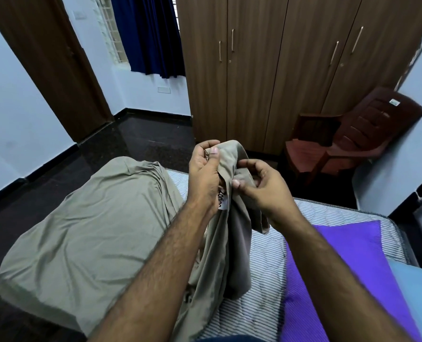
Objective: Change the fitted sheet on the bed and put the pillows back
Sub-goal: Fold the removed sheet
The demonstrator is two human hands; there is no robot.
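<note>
An olive-grey fitted sheet (81, 225) covers the left part of the striped mattress (328, 213) and rises in a bunch between my hands. My left hand (205, 174) grips the raised edge of the sheet, thumb on top, just above a white label (222, 199) sewn into it. My right hand (261, 186) pinches the same bunched edge from the right side. The right part of the mattress lies bare. A purple cloth (348, 267) lies on it at the right, and something light blue (417, 285) shows at the right edge.
A brown wooden wardrobe (266, 70) stands beyond the bed's far end. A red-brown plastic chair (348, 141) sits in the right corner against the wall. Dark shiny floor (135, 141) runs along the left, with a brown door (44, 65) and a dark blue curtain (150, 33) behind.
</note>
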